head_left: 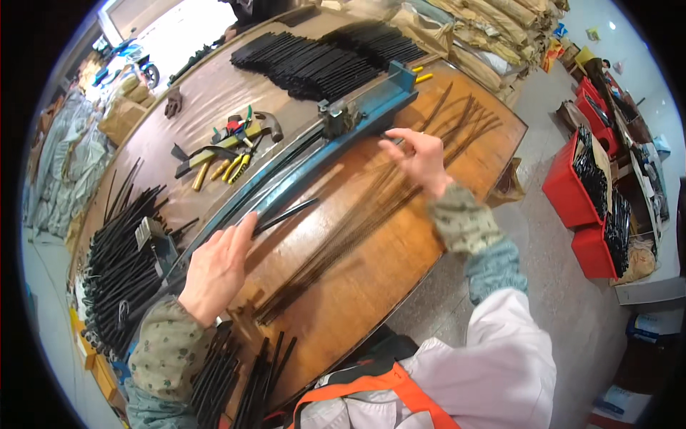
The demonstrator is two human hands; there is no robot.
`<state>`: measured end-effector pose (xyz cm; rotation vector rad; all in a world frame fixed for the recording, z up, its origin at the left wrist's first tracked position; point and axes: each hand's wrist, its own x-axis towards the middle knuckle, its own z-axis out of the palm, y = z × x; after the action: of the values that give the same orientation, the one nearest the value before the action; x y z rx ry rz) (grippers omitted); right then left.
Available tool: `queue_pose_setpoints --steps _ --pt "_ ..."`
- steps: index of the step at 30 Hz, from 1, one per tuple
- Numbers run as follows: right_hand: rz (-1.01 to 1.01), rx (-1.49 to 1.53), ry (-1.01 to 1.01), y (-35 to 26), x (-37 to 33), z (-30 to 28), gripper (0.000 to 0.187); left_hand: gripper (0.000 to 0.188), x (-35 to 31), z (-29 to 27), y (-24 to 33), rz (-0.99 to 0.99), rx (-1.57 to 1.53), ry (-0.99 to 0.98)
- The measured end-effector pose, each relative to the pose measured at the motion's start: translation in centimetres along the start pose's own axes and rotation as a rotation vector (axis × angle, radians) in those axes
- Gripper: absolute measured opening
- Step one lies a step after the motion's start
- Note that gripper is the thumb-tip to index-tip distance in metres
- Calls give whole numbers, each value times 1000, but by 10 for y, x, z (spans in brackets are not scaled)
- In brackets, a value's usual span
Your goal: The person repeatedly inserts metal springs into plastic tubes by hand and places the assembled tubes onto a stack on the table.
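Observation:
My left hand (220, 268) is closed beside the blue metal rail (293, 182). A short black tube (289, 214) sticks out past its thumb and fingertips toward the right. My right hand (421, 159) hovers near the rail's far right end, thumb and fingers pinched round a small dark end that I cannot make out. A metal clamp block (341, 120) sits on the rail. Between my hands and the table's near edge lies a bunch of long thin dark rods (336, 243), fanning out at the far right.
Black tubes (314, 64) are stacked at the back of the wooden table (386, 264). A pile of black rods (118, 272) fills the left side. Beyond the rail lie a hammer (270, 125) and pliers (241, 166). Red bins (572, 179) stand on the right.

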<state>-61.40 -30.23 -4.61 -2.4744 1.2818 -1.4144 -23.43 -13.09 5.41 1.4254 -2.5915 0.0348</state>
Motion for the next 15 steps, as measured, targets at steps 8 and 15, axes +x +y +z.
queue_pose_setpoints --steps 8,15 --pt "-281 -74 135 -8 7 -6 32 28 -2 10 5 -18 -51 -35" --pt "-320 262 19 -72 5 39 55 31 -2 7 14 -68 -93 -26"
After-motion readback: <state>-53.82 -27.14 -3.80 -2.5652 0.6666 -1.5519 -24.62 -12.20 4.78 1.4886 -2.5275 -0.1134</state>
